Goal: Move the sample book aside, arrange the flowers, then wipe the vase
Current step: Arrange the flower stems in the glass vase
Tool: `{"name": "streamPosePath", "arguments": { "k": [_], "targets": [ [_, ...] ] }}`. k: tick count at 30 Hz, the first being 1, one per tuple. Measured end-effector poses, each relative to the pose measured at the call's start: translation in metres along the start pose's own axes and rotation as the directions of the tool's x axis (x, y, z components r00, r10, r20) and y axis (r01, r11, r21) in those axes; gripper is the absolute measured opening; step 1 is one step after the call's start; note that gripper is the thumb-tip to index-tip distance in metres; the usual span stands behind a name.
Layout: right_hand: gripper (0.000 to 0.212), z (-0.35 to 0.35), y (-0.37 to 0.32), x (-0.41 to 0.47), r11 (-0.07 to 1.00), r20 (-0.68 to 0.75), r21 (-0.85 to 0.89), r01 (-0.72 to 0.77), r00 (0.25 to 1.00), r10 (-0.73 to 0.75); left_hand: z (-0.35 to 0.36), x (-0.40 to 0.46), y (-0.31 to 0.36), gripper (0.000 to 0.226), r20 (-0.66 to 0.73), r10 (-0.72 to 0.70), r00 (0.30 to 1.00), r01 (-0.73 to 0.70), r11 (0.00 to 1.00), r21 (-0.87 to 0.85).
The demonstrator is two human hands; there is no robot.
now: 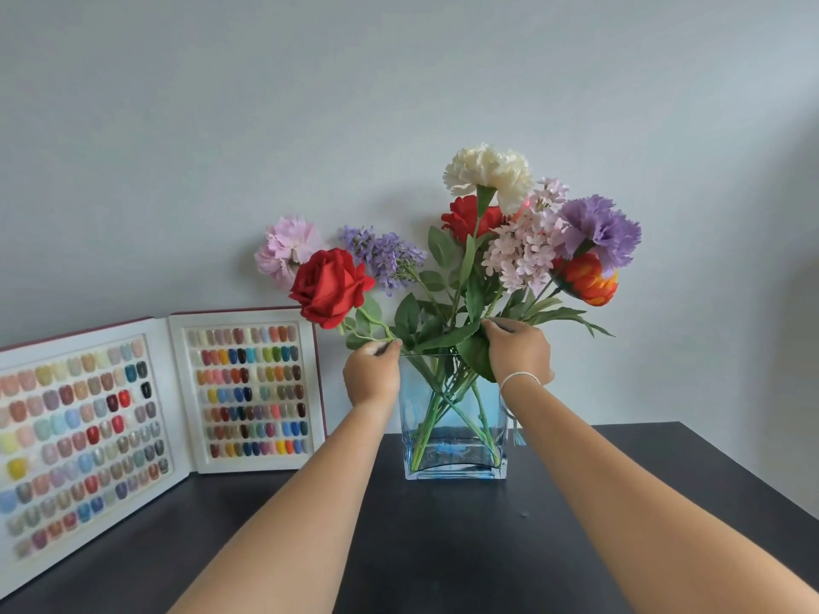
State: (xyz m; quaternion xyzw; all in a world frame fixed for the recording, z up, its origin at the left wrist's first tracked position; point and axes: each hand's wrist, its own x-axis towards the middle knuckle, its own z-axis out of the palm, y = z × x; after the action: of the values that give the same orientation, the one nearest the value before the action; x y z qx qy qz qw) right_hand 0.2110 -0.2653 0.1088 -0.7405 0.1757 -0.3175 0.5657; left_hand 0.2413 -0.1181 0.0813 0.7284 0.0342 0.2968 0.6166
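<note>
We see a blue glass vase (454, 440) standing upright on a dark table (443, 547), just right of the frame's centre; crossed green stems show through its walls, and water fills the lower part. The flowers (509, 241) spread above its rim against a pale wall (399, 82): a cream carnation (489, 172) at the top, a purple carnation (600, 228) and an orange bloom (587, 279) to the right, a cluster of small pink blossoms (523, 250) in the middle, a lavender sprig (383, 254) and a pink carnation (286, 250) to the left.

We see the left hand (372, 374) at the vase's upper left corner; its fingers are closed together on the stem of a red rose (330, 285), which leans out to the left of the bunch. The right hand (518, 352) sits at the rim's right side, above and in front of the vase; its fingertips pinch a stem or leaf among the foliage (we cannot tell which); a thin white bracelet (520, 378) circles that wrist.

The sample book (155, 414) stands open at the left of the frame, well apart from the vase; its two white pages carry rows of coloured nail tips, and the right page leans upright against the wall.
</note>
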Motion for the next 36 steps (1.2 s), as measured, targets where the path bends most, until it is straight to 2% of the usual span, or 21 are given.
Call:
{"name": "streamPosePath", "arguments": {
  "k": [5, 10, 12, 15, 18, 20, 22, 27, 30, 36],
  "targets": [
    [0.021, -0.004, 0.001, 0.001, 1.000, 0.023, -0.021, 0.004, 1.000, -0.004, -0.001, -0.004, 0.000, 0.022, 0.017, -0.063, 0.998, 0.064, 0.996, -0.064],
    [0.020, -0.009, 0.002, -0.002, 1.000, 0.043, -0.013, 0.004, 0.999, -0.003, -0.002, -0.029, 0.004, 0.019, -0.129, -0.139, 0.982, 0.115, 0.977, -0.178],
    [0.020, -0.010, 0.003, -0.003, 1.000, 0.049, -0.009, 0.003, 0.999, -0.003, 0.002, -0.043, 0.013, 0.024, -0.116, -0.044, 0.992, 0.023, 0.984, -0.177],
    [0.019, -0.011, 0.003, -0.003, 1.000, 0.050, 0.000, 0.001, 0.999, -0.001, 0.009, -0.049, 0.039, 0.008, 0.006, 0.230, 0.973, -0.227, 0.965, -0.129],
    [0.019, -0.011, 0.005, -0.004, 1.000, 0.051, 0.006, 0.002, 0.999, -0.002, 0.015, -0.034, 0.062, 0.015, 0.100, 0.358, 0.928, -0.364, 0.929, 0.059],
    [0.019, -0.012, 0.006, -0.003, 1.000, 0.054, 0.009, 0.009, 0.999, -0.010, 0.019, -0.024, 0.071, 0.019, 0.130, 0.429, 0.894, -0.448, 0.862, 0.237],
    [0.019, -0.013, 0.007, -0.001, 1.000, 0.055, 0.008, 0.018, 0.998, -0.018, 0.023, -0.016, 0.075, 0.020, 0.176, 0.477, 0.861, -0.509, 0.804, 0.307],
    [0.019, -0.012, 0.012, 0.002, 0.999, 0.051, 0.021, 0.037, 0.998, -0.038, 0.037, -0.001, 0.072, 0.021, 0.366, 0.386, 0.847, -0.502, 0.807, 0.311],
    [0.018, -0.012, 0.012, 0.003, 0.999, 0.051, 0.022, 0.041, 0.998, -0.042, 0.042, 0.005, 0.072, 0.020, 0.371, 0.324, 0.870, -0.444, 0.842, 0.306],
    [0.018, -0.012, 0.013, 0.002, 0.999, 0.041, 0.026, 0.043, 0.998, -0.044, 0.038, 0.007, 0.069, 0.021, 0.331, 0.300, 0.895, -0.394, 0.878, 0.271]
  ]
}}
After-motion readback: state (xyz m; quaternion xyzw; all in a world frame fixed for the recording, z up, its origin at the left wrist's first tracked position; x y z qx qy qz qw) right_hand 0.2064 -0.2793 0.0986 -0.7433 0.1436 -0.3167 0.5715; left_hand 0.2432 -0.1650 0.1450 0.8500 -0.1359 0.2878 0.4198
